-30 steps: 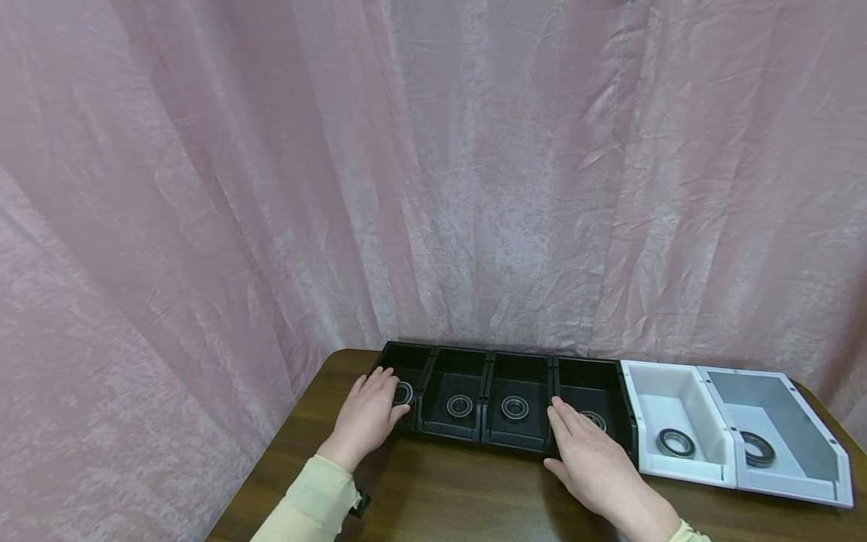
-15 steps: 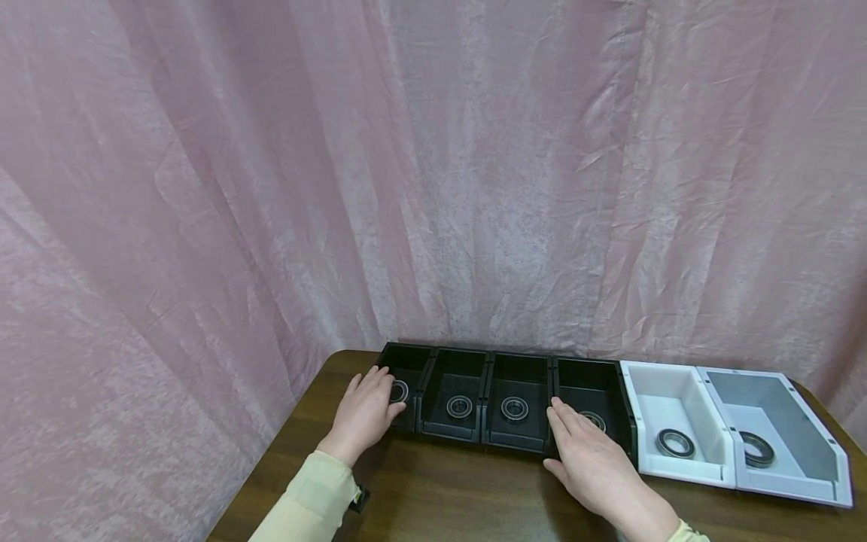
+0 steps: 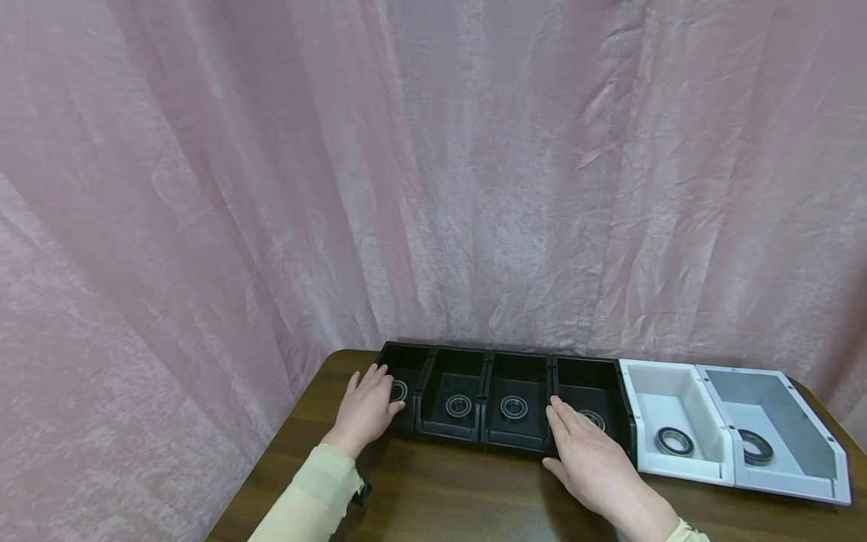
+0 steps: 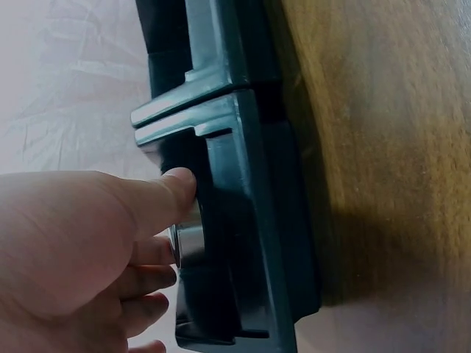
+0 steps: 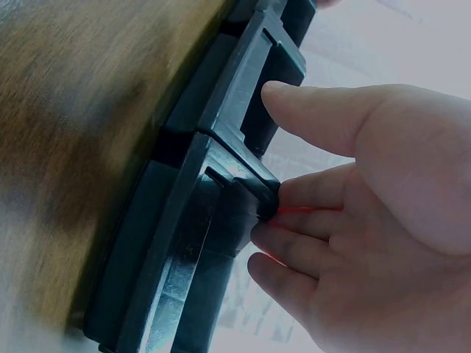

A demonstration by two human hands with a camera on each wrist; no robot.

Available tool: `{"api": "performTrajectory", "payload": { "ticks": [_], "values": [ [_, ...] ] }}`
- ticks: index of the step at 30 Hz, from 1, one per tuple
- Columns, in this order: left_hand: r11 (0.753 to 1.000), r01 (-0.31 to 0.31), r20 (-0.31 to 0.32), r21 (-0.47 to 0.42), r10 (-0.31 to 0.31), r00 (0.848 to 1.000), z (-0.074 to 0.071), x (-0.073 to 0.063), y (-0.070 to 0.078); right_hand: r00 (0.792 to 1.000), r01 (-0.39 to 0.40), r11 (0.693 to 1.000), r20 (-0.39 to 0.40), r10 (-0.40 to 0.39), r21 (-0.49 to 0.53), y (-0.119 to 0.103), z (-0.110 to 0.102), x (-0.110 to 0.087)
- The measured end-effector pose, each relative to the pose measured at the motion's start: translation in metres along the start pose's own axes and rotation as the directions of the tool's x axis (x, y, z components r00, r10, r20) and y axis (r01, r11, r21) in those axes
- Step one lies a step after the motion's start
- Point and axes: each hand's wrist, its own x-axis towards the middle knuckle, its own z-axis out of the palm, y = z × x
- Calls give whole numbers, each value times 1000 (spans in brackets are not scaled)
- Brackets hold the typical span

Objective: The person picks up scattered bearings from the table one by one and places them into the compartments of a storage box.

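My left hand is over the leftmost black bin, its fingers along the bin's left side and its thumb towards the front. A ball bearing in that bin is partly hidden by the fingers. The left wrist view has the same bearing between the thumb and the index finger, fingertips right at it. Nearly straight are the fingers of my right hand, over the left wall of the fourth black bin. Another bearing shows beyond that hand. In the right wrist view, the fingertips meet the bins' seam.
The second and third black bins each hold a bearing. To the right stand a white bin and a light grey bin, one bearing in each. The bins stand in a row on a wooden table before a pink curtain.
My left hand has shifted slightly left, and the bearing near it shows a little farther left too. The right hand holds its place.
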Motion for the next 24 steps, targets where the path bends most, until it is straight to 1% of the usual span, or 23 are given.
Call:
{"api": "performTrajectory", "payload": {
  "ticks": [7, 11, 14, 16, 24],
  "values": [
    [1000, 4, 23, 21, -4, 1000, 7, 5, -1, 998, 33, 999, -49, -34, -24, 1, 1, -1],
    [1000, 4, 33, 30, -5, 999, 10, 8, 0, 999, 26, 999, -40, -27, -19, 1, 1, -1],
    [999, -13, 28, 35, 12, 1000, 12, 10, 0, 999, 17, 1000, -31, -18, -12, 1, 1, -1],
    [999, -16, 36, 33, 15, 999, 14, 11, 0, 1000, 15, 1000, -27, -16, -11, 1, 1, -1],
    [1000, -4, 69, 27, 3, 998, 20, 18, -3, 999, 17, 1000, -29, -17, -10, 1, 1, -1]
  ]
}}
